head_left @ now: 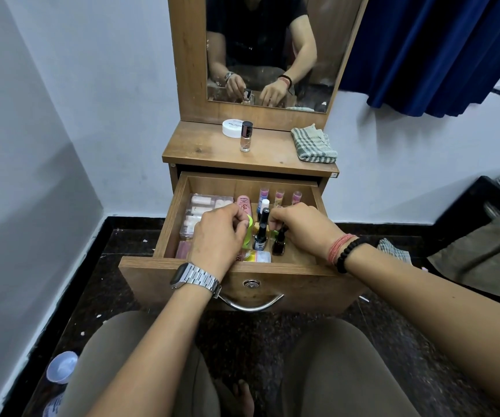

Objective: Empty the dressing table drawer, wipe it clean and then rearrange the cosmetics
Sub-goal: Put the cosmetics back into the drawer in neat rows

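Drawer (164, 227) stands pulled out toward us, cosmetics packed upright inside so each can be pinched by its cap. Our left hand (215, 236) curls its grip round a green tube (249, 228); our right hand (298, 225) pinches a dark bottle (279, 245). A jar (232, 127), a vial (246, 136) and the cloth (313, 144) wait on the counter (200, 149) beyond.

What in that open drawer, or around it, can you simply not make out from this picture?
- Head view: the left hand covers most of a neon green item; what it is stays unclear.
- The right hand hides the cap of the dark bottle, so the hold is uncertain.
- Labels on the white jar and clear bottle are too small to read.
- The drawer floor nearest the front panel is hidden.
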The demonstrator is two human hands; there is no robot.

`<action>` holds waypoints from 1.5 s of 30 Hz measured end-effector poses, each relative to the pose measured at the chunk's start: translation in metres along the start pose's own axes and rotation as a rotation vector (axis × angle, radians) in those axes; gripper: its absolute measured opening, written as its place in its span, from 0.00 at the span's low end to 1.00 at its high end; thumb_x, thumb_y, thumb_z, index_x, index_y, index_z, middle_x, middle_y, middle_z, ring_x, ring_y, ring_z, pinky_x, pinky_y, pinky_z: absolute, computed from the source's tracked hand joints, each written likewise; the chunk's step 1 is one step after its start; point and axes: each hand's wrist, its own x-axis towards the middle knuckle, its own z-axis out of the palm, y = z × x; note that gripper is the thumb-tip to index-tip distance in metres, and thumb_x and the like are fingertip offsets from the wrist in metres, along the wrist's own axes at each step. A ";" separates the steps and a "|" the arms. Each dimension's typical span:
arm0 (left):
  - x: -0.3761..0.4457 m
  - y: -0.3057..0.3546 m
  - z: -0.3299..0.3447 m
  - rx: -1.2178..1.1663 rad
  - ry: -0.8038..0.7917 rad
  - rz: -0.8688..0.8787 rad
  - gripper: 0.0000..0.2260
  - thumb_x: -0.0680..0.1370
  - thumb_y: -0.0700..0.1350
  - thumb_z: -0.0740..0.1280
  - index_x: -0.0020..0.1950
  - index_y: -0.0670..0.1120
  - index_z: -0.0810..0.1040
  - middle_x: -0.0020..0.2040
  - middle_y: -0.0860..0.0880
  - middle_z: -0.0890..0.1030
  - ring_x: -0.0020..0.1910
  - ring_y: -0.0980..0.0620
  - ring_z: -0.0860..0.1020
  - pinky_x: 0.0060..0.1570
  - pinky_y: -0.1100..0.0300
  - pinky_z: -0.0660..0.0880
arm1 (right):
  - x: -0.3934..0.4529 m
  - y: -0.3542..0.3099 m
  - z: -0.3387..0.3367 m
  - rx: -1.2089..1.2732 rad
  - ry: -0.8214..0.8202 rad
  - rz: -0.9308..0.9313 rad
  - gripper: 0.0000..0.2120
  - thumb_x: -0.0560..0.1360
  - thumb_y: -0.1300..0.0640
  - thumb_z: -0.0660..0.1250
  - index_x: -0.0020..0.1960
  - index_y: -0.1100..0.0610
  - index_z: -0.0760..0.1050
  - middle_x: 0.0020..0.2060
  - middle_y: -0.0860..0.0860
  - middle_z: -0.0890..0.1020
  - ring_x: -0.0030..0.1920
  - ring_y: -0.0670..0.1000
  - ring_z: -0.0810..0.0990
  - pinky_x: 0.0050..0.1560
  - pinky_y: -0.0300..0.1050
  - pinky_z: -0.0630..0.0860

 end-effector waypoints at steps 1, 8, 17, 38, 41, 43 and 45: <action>0.000 0.000 0.000 0.000 -0.001 0.000 0.03 0.76 0.44 0.66 0.45 0.49 0.80 0.42 0.53 0.82 0.43 0.52 0.79 0.42 0.56 0.77 | -0.001 -0.001 -0.001 -0.006 -0.002 -0.001 0.20 0.69 0.72 0.60 0.50 0.50 0.75 0.48 0.50 0.81 0.48 0.54 0.80 0.45 0.46 0.76; 0.000 0.003 -0.002 0.003 -0.019 -0.014 0.03 0.77 0.44 0.66 0.46 0.49 0.80 0.42 0.52 0.82 0.43 0.51 0.80 0.43 0.54 0.77 | -0.002 -0.014 -0.046 -0.046 0.056 0.003 0.14 0.72 0.65 0.61 0.49 0.48 0.76 0.44 0.46 0.81 0.44 0.51 0.80 0.42 0.47 0.77; 0.000 0.006 -0.004 -0.046 -0.046 -0.047 0.04 0.77 0.43 0.65 0.46 0.49 0.80 0.42 0.52 0.82 0.41 0.52 0.80 0.43 0.53 0.78 | 0.115 -0.031 -0.127 0.218 0.306 0.085 0.06 0.73 0.57 0.67 0.49 0.53 0.80 0.48 0.48 0.82 0.50 0.49 0.80 0.54 0.45 0.76; 0.004 -0.004 0.001 -0.101 -0.024 -0.027 0.03 0.78 0.45 0.65 0.48 0.50 0.79 0.44 0.54 0.81 0.43 0.56 0.78 0.39 0.64 0.73 | 0.226 -0.027 -0.129 -0.068 -0.343 0.401 0.24 0.66 0.48 0.79 0.53 0.63 0.78 0.48 0.57 0.83 0.45 0.55 0.85 0.53 0.55 0.81; 0.002 -0.002 -0.001 -0.104 -0.025 -0.019 0.03 0.77 0.44 0.65 0.46 0.49 0.79 0.41 0.52 0.82 0.41 0.53 0.79 0.39 0.59 0.76 | 0.208 -0.027 -0.120 -0.073 -0.301 0.322 0.21 0.63 0.55 0.81 0.51 0.64 0.81 0.45 0.56 0.85 0.43 0.53 0.86 0.51 0.53 0.82; 0.002 -0.002 -0.002 -0.119 -0.025 -0.024 0.04 0.78 0.44 0.65 0.46 0.48 0.79 0.40 0.50 0.82 0.39 0.51 0.80 0.39 0.54 0.78 | 0.194 -0.023 -0.121 -0.071 -0.194 0.292 0.20 0.63 0.55 0.81 0.50 0.64 0.81 0.43 0.56 0.86 0.42 0.52 0.86 0.49 0.52 0.82; 0.002 -0.002 -0.002 -0.137 -0.031 -0.033 0.05 0.78 0.44 0.64 0.45 0.47 0.79 0.40 0.49 0.82 0.38 0.49 0.80 0.38 0.51 0.79 | 0.173 -0.019 -0.126 -0.066 -0.074 0.263 0.19 0.64 0.54 0.81 0.48 0.63 0.81 0.41 0.56 0.85 0.40 0.51 0.85 0.45 0.48 0.83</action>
